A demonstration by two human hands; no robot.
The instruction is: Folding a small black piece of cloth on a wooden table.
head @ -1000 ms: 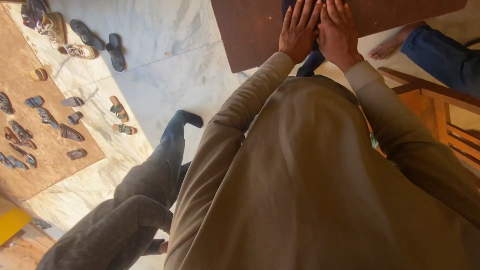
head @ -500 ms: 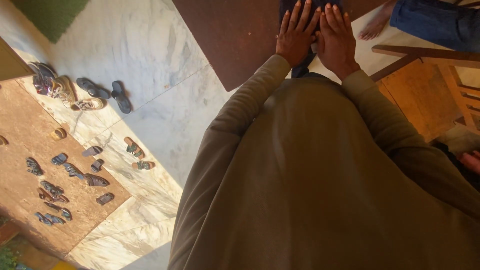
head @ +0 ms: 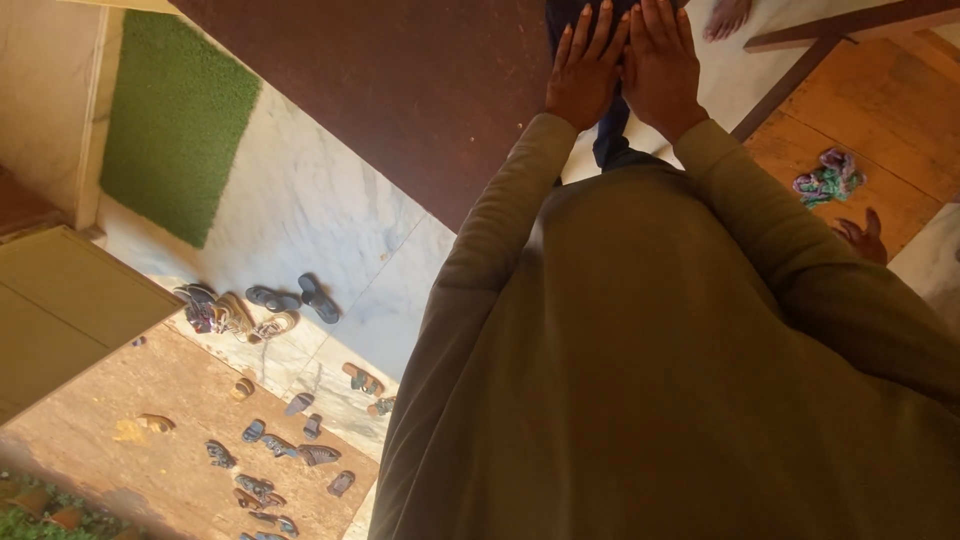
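Both hands, the left hand (head: 588,70) and right hand (head: 658,68), lie flat with fingers spread narrow, side by side, pressing a dark blue cloth (head: 612,125) onto the far brown bench (head: 400,90), apparently to smooth it; they grip nothing.

White marble floor (head: 300,210) with a green mat (head: 175,120) at upper left. Scattered sandals and shoes (head: 265,310) lie near the brown ground (head: 130,400). Wooden bench (head: 860,130) at right holds a crumpled colourful cloth (head: 828,180).
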